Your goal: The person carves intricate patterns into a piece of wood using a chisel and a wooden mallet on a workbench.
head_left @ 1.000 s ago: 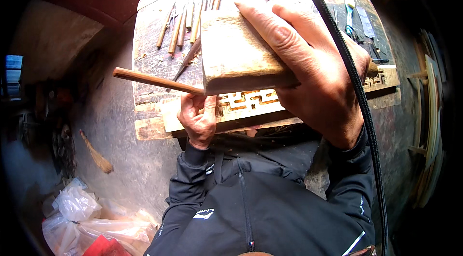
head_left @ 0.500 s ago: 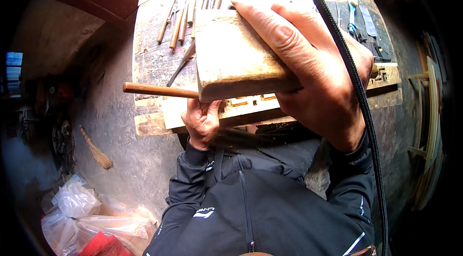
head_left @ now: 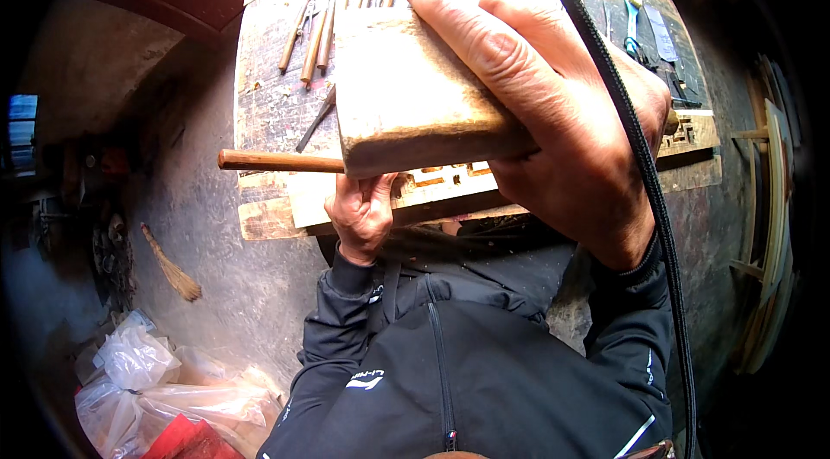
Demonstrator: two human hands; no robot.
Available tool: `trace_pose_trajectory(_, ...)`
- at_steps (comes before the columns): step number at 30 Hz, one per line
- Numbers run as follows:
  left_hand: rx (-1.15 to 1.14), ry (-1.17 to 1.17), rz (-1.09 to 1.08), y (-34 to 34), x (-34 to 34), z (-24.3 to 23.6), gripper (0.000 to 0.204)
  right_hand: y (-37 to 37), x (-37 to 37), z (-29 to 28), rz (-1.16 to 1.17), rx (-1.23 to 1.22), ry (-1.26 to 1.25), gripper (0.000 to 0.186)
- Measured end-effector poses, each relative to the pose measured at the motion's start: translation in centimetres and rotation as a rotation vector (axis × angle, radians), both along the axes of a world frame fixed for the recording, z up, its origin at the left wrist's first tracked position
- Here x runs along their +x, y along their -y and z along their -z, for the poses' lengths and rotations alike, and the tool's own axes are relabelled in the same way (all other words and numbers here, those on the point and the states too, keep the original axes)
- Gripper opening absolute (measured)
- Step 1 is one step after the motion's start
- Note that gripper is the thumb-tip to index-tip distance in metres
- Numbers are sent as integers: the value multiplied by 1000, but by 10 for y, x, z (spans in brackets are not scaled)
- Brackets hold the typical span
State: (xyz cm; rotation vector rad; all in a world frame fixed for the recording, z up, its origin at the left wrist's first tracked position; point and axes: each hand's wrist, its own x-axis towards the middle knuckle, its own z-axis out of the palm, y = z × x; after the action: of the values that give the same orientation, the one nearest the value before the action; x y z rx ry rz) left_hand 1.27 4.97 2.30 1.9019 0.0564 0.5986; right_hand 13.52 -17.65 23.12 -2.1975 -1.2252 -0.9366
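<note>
My right hand (head_left: 575,109) grips a pale wooden mallet (head_left: 424,83), whose thick block fills the middle of the view, with its handle end (head_left: 672,123) poking out past the hand. Below the block my left hand (head_left: 361,219) is closed, thumb and fingers together, around a chisel with a round brown handle (head_left: 278,162) that slants out to the left. The mallet hides the chisel's blade and some fingertips. Under both hands lies a long pale board (head_left: 313,200) with small openings cut through it, along the near edge of the worn workbench (head_left: 270,105).
Several wooden-handled carving tools (head_left: 316,44) lie at the bench's far left; a brush (head_left: 632,14) lies at the far right. A black cord (head_left: 635,126) hangs across the view. A hand broom (head_left: 173,267) and plastic bags (head_left: 143,364) are on the left floor; boards (head_left: 772,200) lean at right.
The mallet has shifted slightly left and away from me in my right hand. My left hand and the chisel have hardly moved.
</note>
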Motion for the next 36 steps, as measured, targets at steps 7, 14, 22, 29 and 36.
trace_pose_trajectory(7,-59,13,21,-2,0,13,28,-7,-2,0,11,55,42,60)
trace_pose_trajectory(14,420,161,-33,4,7,-19,19,-23,11,-9,-164,122,-33,78)
trace_pose_trajectory(22,489,199,-30,1,14,-12,21,-43,9,-25,-169,117,36,76)
trace_pose_trajectory(29,519,221,-2,2,15,-6,22,-36,8,-28,-133,63,-87,85)
trace_pose_trajectory(36,471,234,-53,3,6,0,23,-28,9,-11,-50,1,12,75)
